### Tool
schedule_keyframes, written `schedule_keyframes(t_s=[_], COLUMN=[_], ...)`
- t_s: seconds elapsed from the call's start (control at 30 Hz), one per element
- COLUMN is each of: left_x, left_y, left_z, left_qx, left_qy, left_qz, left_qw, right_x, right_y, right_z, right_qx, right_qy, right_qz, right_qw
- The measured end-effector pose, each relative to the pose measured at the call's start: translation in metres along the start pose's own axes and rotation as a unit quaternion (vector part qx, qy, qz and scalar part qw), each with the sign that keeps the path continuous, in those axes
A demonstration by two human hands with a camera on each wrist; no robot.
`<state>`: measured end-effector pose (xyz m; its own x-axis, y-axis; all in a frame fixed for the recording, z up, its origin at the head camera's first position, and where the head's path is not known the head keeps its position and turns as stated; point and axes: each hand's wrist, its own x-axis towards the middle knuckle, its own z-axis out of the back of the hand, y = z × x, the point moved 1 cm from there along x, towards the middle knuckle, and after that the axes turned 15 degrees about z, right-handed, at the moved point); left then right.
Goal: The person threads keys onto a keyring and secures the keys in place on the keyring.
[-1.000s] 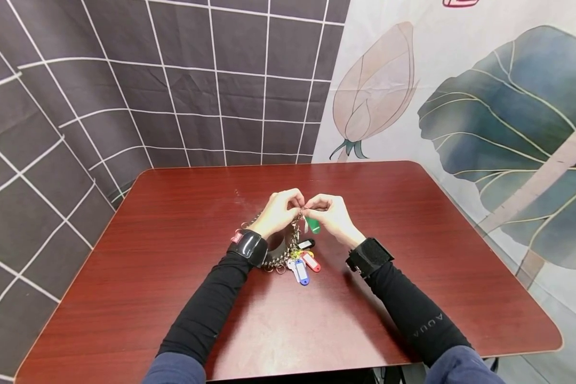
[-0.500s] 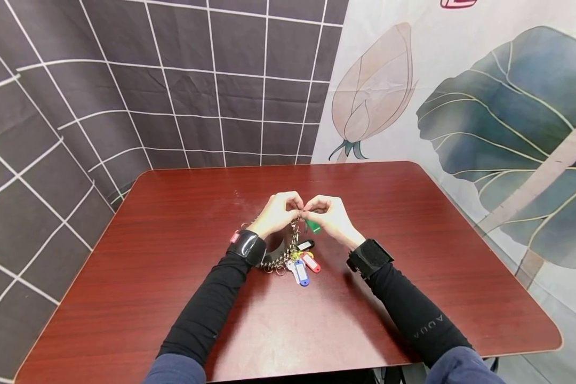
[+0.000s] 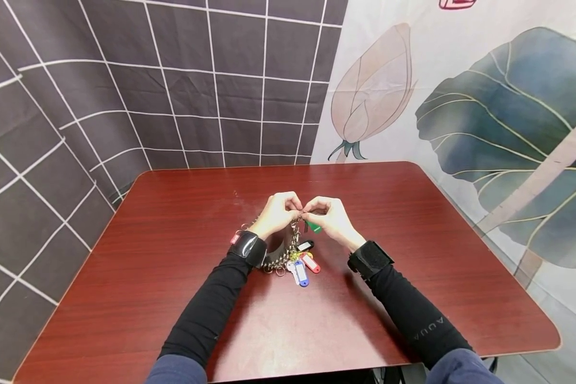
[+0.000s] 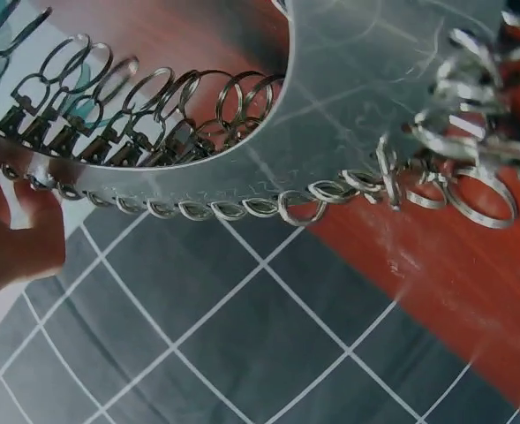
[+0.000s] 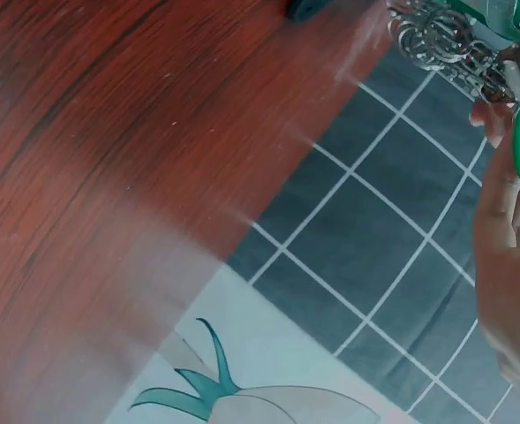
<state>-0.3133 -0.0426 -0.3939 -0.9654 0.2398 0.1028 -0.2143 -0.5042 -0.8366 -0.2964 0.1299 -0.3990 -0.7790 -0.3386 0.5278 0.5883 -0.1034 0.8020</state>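
In the head view my left hand [image 3: 277,213] holds a large flat metal key ring [image 4: 357,88] up on edge, fingertips at its far side. Swivel clasps [image 4: 74,146] with small split rings hang all along it. My right hand [image 3: 333,218] meets the left, thumb and finger pinching at the top of a green key tag [image 3: 313,226] with a key beside it. Just what lies between the fingertips is hidden. Lower on the key ring hang a black tag [image 3: 306,245], a red tag [image 3: 310,262] and a blue tag [image 3: 301,273] with a silver key [image 3: 292,271].
The reddish-brown table [image 3: 211,213] reaches out on all sides of the hands, its front edge near the forearms. Behind it hang a grey grid cloth [image 3: 240,96] and a white cloth with a painted flower bud [image 3: 372,90].
The green tag has tilted a little sideways beneath the right fingertips, and its key has turned from bright to dark. Both hands keep almost the same place.
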Motion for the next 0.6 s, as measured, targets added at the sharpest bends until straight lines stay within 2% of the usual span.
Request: schedule_keyframes(t_s=[0.07,0.23,0.3,0.43,0.6], left_x=[-0.0005,-0.0031,-0.0038,-0.0031,-0.0019], left_y=[0.0001,-0.0053,-0.0064,-0.0048,-0.0025], left_z=[0.0001,0.0003,0.0000,-0.0010,0.0000], left_qx=[0.009,0.029,0.032,0.024,-0.002], left_qy=[0.005,0.001,-0.006,-0.015,-0.005], left_qz=[-0.003,-0.052,-0.058,-0.039,-0.009], left_qw=[0.9999,0.9982,0.9978,0.9988,0.9999], right_x=[-0.0003,0.0019,0.0025,0.0025,0.0011], right_y=[-0.0003,-0.0015,-0.0008,-0.0005,-0.0022], right_z=[0.0000,0.0015,0.0019,0.0021,0.0014], right_qx=[0.003,0.019,0.025,0.037,0.032], right_qy=[0.003,-0.010,-0.017,-0.018,0.000], right_qz=[-0.002,-0.022,-0.024,-0.015,-0.003], right_qw=[1.0000,0.9995,0.9993,0.9990,0.9995])
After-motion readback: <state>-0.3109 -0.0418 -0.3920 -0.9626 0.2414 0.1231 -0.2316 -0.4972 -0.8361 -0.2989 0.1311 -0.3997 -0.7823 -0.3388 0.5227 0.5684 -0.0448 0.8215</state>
